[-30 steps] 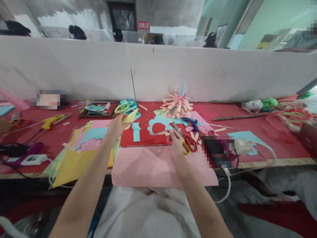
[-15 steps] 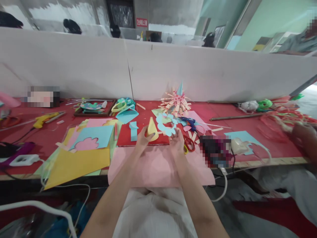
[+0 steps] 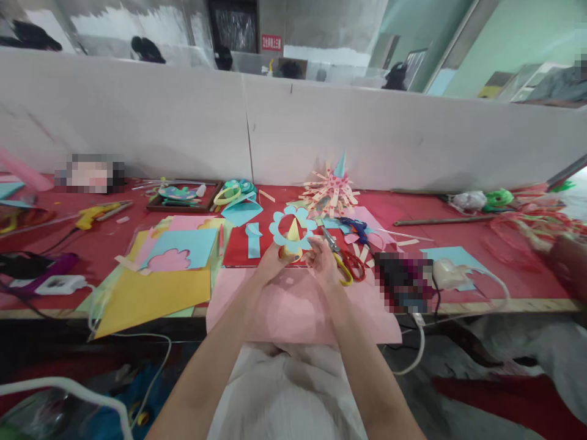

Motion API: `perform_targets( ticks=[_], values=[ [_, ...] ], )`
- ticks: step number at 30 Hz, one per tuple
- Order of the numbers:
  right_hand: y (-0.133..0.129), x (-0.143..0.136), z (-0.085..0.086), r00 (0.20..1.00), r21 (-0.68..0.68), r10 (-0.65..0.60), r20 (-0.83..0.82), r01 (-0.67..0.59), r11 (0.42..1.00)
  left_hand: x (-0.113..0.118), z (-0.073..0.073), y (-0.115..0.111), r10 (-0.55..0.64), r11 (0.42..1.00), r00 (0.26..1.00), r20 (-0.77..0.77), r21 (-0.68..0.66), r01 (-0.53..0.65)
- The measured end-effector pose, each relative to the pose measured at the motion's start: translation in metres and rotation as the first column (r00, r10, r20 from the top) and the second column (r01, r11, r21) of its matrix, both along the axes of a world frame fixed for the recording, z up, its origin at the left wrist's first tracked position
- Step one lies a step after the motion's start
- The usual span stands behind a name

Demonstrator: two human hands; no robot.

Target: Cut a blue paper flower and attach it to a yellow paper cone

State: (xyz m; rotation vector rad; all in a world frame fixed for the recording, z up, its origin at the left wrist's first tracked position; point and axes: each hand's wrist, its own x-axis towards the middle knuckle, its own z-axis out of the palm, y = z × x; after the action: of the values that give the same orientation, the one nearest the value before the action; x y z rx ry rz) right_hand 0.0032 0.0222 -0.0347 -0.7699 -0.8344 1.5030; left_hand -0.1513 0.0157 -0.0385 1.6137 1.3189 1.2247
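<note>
Yellow paper cone (image 3: 294, 228), tip showing within the opening of the blue scalloped ring (image 3: 310, 226).
Left hand (image 3: 274, 264): fingers closed around the cone's base. Right hand (image 3: 323, 260): fingertips pinching the ring's lower edge; scissors (image 3: 352, 267) just beside these fingers.

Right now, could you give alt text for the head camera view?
A person's left hand holds a yellow paper cone and the right hand a scalloped blue paper ring, the cone's tip showing within the ring. Scissors lie nearby on a cluttered red table.

Both forearms (image 3: 222, 340) are bare, the clothing (image 3: 284, 394) creased and off-white.
</note>
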Motion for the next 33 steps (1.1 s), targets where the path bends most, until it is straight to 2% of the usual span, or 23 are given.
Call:
perform_targets(
  ticks=[3, 6, 10, 13, 16, 21, 25, 30, 33],
  values=[
    [0.002, -0.003, -0.001, 0.99, -0.028, -0.084, 0.115, 0.088, 0.996, 0.0, 0.002, -0.001, 0.01, 0.999, 0.996, 0.083, -0.039, -0.007],
    [0.003, -0.004, -0.003, 0.943, -0.01, -0.204, 0.262, 0.214, 0.977, -0.003, -0.001, 0.003, 0.082, 0.997, 0.98, 0.181, -0.009, -0.081],
    [0.002, -0.003, -0.007, 0.875, 0.018, -0.209, 0.436, 0.224, 0.974, -0.013, -0.01, 0.014, 0.189, 0.977, 0.934, 0.302, 0.039, -0.21],
    [0.002, -0.004, -0.012, 0.804, 0.097, -0.217, 0.553, 0.197, 0.976, -0.021, -0.014, 0.019, 0.303, 0.947, 0.918, 0.256, 0.028, -0.32],
    [0.002, -0.004, -0.017, 0.764, 0.173, -0.25, 0.595, 0.182, 0.968, -0.023, -0.014, 0.018, 0.375, 0.924, 0.923, 0.09, 0.05, -0.38],
    [0.005, -0.003, -0.02, 0.705, 0.211, -0.286, 0.649, 0.195, 0.958, -0.019, -0.017, 0.015, 0.327, 0.927, 0.934, -0.146, 0.241, -0.287],
    [0.006, -0.002, -0.023, 0.615, 0.29, -0.33, 0.716, 0.168, 0.942, -0.018, -0.022, 0.017, 0.27, 0.952, 0.923, -0.273, 0.22, -0.214],
    [0.002, -0.003, -0.021, 0.491, 0.476, -0.488, 0.722, 0.159, 0.865, -0.017, -0.02, 0.014, 0.291, 0.944, 0.911, -0.291, 0.24, -0.225],
    [0.001, -0.004, -0.02, 0.394, 0.49, -0.499, 0.772, 0.131, 0.862, -0.013, -0.015, 0.008, 0.222, 0.957, 0.946, -0.235, 0.236, -0.166]
  ],
)
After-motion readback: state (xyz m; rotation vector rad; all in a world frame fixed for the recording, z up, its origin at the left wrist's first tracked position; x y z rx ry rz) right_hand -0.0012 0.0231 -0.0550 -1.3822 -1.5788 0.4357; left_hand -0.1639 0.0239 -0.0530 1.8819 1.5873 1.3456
